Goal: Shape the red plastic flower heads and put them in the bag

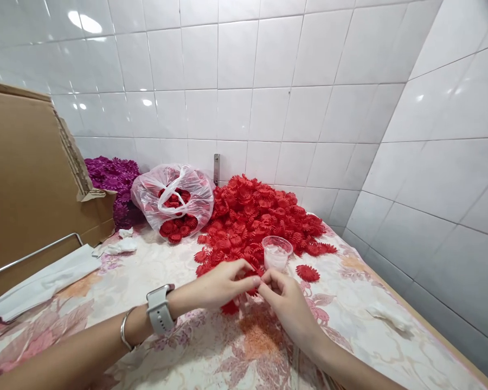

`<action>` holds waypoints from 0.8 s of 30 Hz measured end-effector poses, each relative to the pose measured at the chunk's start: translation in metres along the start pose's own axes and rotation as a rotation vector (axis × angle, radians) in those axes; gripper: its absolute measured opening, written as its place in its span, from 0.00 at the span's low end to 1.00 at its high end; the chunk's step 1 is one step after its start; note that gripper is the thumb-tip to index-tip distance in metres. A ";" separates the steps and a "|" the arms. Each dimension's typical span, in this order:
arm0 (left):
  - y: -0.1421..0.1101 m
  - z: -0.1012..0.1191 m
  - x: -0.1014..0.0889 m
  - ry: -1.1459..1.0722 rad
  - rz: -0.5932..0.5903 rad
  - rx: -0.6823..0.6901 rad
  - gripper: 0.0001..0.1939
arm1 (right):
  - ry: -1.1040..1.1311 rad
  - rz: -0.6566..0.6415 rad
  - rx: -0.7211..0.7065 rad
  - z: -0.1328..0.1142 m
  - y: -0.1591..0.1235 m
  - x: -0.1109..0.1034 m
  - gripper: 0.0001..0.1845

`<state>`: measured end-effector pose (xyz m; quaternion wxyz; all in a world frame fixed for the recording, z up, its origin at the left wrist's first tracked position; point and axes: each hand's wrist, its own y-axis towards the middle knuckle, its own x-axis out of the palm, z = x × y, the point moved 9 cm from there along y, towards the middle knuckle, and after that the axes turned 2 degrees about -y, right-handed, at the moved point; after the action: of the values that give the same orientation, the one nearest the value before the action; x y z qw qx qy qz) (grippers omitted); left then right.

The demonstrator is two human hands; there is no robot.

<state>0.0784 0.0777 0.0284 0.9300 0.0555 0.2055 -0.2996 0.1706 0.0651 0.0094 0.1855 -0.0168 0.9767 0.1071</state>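
My left hand (228, 284), with a watch and a bangle on its arm, reaches over the near edge of a heap of red petalled flowers (254, 216). Its thumb and fingers close in a pinch against the fingertips of my right hand (287, 303), which are also pressed together. Red shows just behind and beneath the fingertips; whether a flower is gripped there is hidden. A clear plastic cup (277, 252) with whitish contents stands right behind my right hand. One single red flower (308, 272) lies to the cup's right.
Left of the heap sits a translucent plastic bag (173, 200) of red flowers, with purple flowers (114, 187) beyond it. A cardboard box (28, 179) stands at far left. Crumpled tissue (117, 247) lies on the floral tablecloth (179, 360). Tiled walls (236, 65) border the table.
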 end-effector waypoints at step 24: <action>-0.017 -0.049 -0.005 -0.410 0.119 -0.159 0.25 | 0.237 -0.075 0.151 0.023 -0.003 0.014 0.18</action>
<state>0.0479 0.0778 -0.0134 0.9698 -0.0679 0.0315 -0.2319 0.1658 0.0668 -0.0169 0.0734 -0.0517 0.9957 0.0234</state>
